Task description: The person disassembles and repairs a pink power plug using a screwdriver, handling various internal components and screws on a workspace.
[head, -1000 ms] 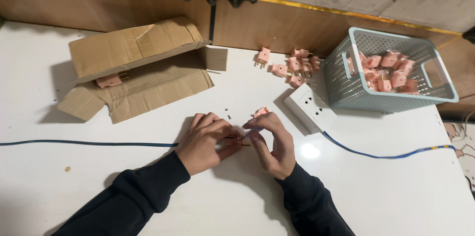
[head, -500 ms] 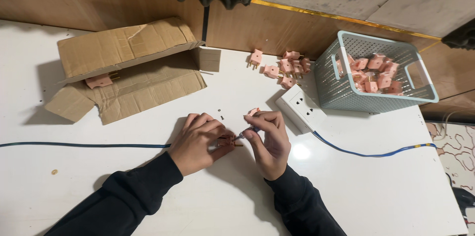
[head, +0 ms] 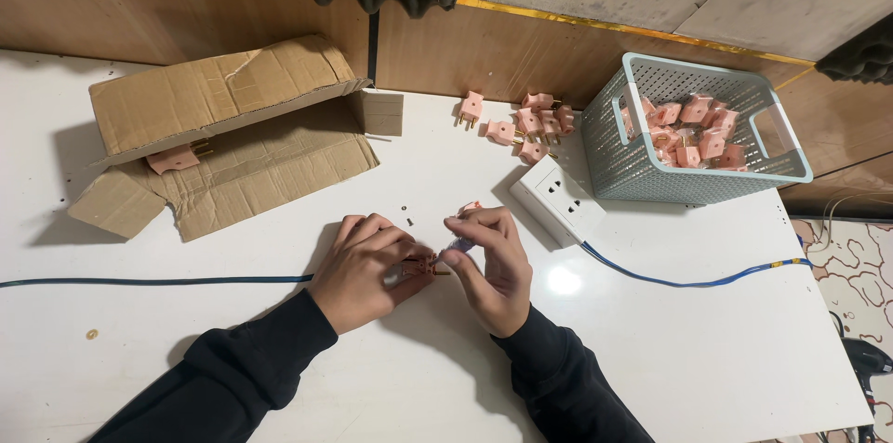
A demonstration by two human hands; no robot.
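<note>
Both hands, left hand [head: 365, 266] and right hand [head: 491, 262], pinch together on a small pink plastic plug [head: 426, 265] just above the white desk [head: 651, 350]. Its tiny dark screw [head: 407, 213] lies loose nearby and could probably roll away if nudged.

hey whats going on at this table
A person in black sleeves sits at a white table with both hands together over a small pink plug part. The left hand pinches it while the right hand works on it with a small tool that is too hidden to tell. More pink plugs lie loose by a light blue basket holding others. A white socket on a blue cable and a torn cardboard box sit nearby.
</note>
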